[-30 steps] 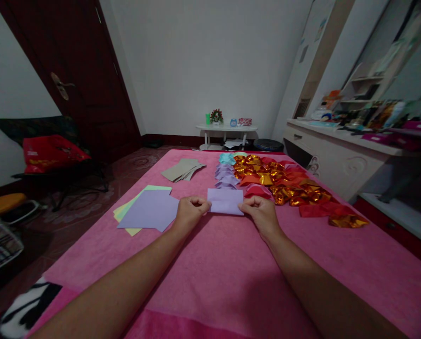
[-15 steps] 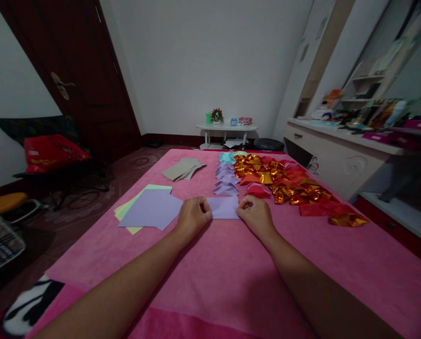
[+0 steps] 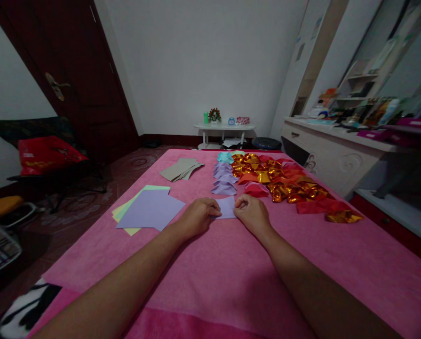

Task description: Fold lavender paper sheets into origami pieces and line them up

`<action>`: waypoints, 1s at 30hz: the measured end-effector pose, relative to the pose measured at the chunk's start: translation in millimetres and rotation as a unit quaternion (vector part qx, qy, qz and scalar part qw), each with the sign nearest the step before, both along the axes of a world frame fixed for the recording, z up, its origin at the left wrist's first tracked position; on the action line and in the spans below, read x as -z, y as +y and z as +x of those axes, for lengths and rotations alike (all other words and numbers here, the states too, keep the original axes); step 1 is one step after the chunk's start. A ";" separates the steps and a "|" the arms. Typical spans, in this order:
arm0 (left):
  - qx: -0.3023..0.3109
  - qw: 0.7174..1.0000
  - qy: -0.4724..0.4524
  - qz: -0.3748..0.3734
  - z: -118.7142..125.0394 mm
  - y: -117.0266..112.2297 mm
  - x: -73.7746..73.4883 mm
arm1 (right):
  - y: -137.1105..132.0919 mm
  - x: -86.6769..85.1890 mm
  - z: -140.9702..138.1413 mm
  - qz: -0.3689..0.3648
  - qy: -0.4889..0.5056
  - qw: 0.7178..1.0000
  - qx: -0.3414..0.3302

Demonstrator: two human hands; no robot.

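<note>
A folded sheet of purple paper (image 3: pixel 226 207) lies flat on the pink cloth between my hands. My left hand (image 3: pixel 200 214) rests over its left part, fingers bent and pressed down on it, hiding that end. At the right edge my right hand (image 3: pixel 251 212) pinches the paper between thumb and curled fingers. Just beyond, several folded purple paper pieces (image 3: pixel 224 187) stand in a column. Left of my left hand lies a stack of loose paper sheets (image 3: pixel 148 209), purple on top with green and yellow corners showing beneath.
Grey cards (image 3: pixel 182 168) are fanned out at the far left of the pink cloth (image 3: pixel 203 273). Shiny gold folded pieces (image 3: pixel 295 192) and red folded pieces (image 3: pixel 256 189) cover the far right. A white dresser (image 3: pixel 337 146) stands to the right, a chair with a red bag (image 3: pixel 50 155) to the left.
My left hand has moved inward to the right along the purple paper, covering more of it, its fingers now over the left part. My right hand keeps its pinch. The view has shifted slightly.
</note>
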State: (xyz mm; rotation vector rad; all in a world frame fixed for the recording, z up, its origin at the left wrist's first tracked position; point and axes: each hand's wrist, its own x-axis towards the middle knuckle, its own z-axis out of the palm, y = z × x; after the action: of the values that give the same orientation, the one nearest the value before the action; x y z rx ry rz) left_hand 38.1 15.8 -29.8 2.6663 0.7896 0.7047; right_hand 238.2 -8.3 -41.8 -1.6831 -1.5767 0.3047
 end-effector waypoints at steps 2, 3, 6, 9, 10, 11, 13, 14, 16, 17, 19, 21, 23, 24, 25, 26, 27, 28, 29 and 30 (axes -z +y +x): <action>-0.002 0.999 -0.020 -0.032 3.0 2.9 -0.2 | -0.6 -1.2 -0.6 -0.001 -0.004 1.000 0.002; -0.015 0.998 -0.030 -0.047 5.3 4.0 -0.2 | -0.9 -1.8 -0.9 -0.001 -0.007 1.000 0.003; -0.066 0.992 -0.055 -0.089 13.8 6.8 1.0 | -1.4 -3.3 -1.4 -0.001 -0.013 1.000 0.005; -0.086 0.988 -0.065 -0.111 17.3 10.2 3.2 | -1.6 -3.7 -1.7 0.001 -0.018 1.000 0.003; -0.084 0.987 -0.066 -0.117 16.1 11.5 3.9 | -1.7 -3.7 -1.8 0.002 -0.019 1.000 0.001; -0.081 0.987 -0.066 -0.124 13.6 12.7 4.5 | -1.8 -3.7 -1.8 0.002 -0.021 1.000 0.000; -0.069 0.985 -0.062 -0.145 7.1 14.9 5.6 | -2.0 -3.6 -1.9 0.003 -0.023 1.000 -0.002; -0.066 0.983 -0.060 -0.160 4.3 15.8 6.1 | -2.0 -3.6 -1.9 0.004 -0.023 1.000 -0.003; -0.072 0.978 -0.060 -0.187 2.3 16.6 7.1 | -2.2 -3.4 -1.8 0.006 -0.024 1.000 -0.003; -0.082 0.975 -0.061 -0.195 3.8 16.7 7.5 | -2.3 -3.4 -1.8 0.007 -0.024 1.000 -0.004; -0.108 0.972 -0.062 -0.198 11.4 16.0 8.2 | -2.6 -3.4 -1.9 0.009 -0.024 1.000 -0.005; -0.142 0.971 -0.058 -0.184 21.4 14.9 8.3 | -3.0 -3.3 -2.1 0.010 -0.024 1.000 -0.005; -0.178 0.967 -0.058 -0.175 28.4 14.6 7.8 | -3.1 -2.6 -2.3 0.008 -0.026 1.000 -0.005; -0.180 0.964 -0.064 -0.184 29.4 15.1 7.4 | -3.0 -1.8 -2.4 0.007 -0.027 1.000 -0.005; -0.170 0.962 -0.072 -0.201 28.5 16.1 7.1 | -2.7 -0.8 -2.3 0.006 -0.028 1.000 -0.005; -0.149 0.960 -0.081 -0.225 25.9 17.6 6.7 | -2.3 0.4 -2.0 0.006 -0.029 1.000 -0.006; -0.118 0.956 -0.088 -0.253 22.0 19.5 6.4 | -1.8 1.7 -1.5 0.005 -0.030 1.000 -0.006; -0.092 0.953 -0.090 -0.276 17.3 21.5 6.1 | -1.5 2.7 -0.8 0.005 -0.031 0.999 -0.007; -0.072 0.949 -0.089 -0.294 12.6 23.6 6.0 | -1.4 3.3 -0.1 0.006 -0.031 0.999 -0.007; -0.057 0.946 -0.087 -0.308 8.4 25.5 6.0 | -1.7 3.3 0.5 0.006 -0.032 0.999 -0.006</action>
State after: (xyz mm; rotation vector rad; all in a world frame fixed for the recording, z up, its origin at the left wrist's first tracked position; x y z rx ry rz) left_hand 46.4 41.2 -35.8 1.9825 0.9359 0.5870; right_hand 238.6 -10.0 -45.1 -1.6892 -1.6326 0.2502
